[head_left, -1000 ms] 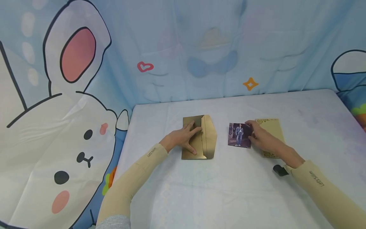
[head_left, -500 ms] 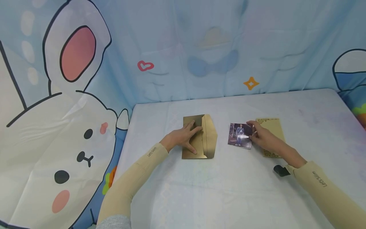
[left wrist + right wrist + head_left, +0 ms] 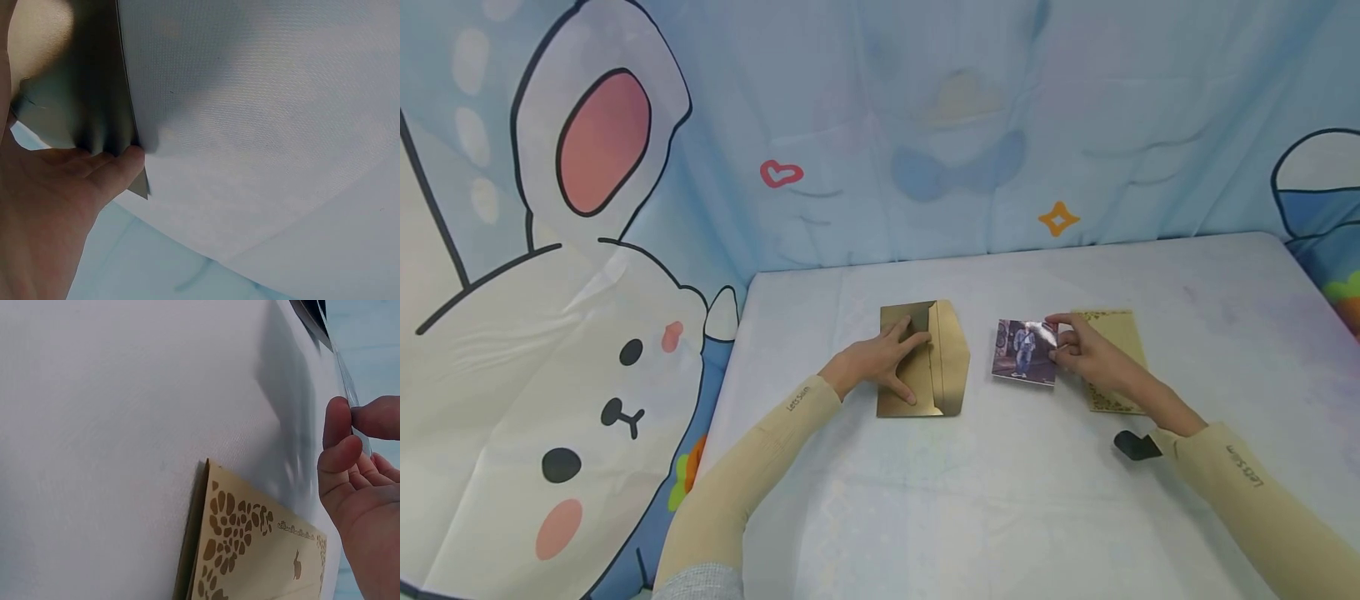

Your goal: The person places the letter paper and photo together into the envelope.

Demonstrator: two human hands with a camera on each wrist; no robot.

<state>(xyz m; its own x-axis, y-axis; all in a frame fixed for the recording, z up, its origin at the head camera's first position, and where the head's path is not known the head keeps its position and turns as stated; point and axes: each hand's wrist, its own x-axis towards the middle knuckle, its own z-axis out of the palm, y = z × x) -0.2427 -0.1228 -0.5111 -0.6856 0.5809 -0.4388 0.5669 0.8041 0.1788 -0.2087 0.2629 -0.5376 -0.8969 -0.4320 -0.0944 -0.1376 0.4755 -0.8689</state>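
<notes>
My left hand [image 3: 880, 360] rests with spread fingers on a gold envelope [image 3: 953, 358], whose flap lies unfolded toward the right. In the left wrist view the envelope [image 3: 94, 100] has a darkly shaded surface, and the fingers lie across its end. To the right, my right hand [image 3: 1093, 360] pinches a square photo [image 3: 1024, 352] of a standing figure by its right edge. The photo is tilted and raised off the cloth; the right wrist view catches the photo [image 3: 345, 372] nearly edge-on between thumb and fingers. A folded gold card [image 3: 1118, 337] lies partly behind the right hand.
White cloth covers the table [image 3: 940, 500]. The card [image 3: 256, 550] bears a brown pebble-like pattern and a small rabbit print. A small black object [image 3: 1137, 446] sits by the right wrist. A blue cartoon curtain [image 3: 955, 208] hangs behind the table.
The photo in my right hand first tips, its glare shifting, then moves slightly left and up from the cloth. My left hand and the envelope stay in place.
</notes>
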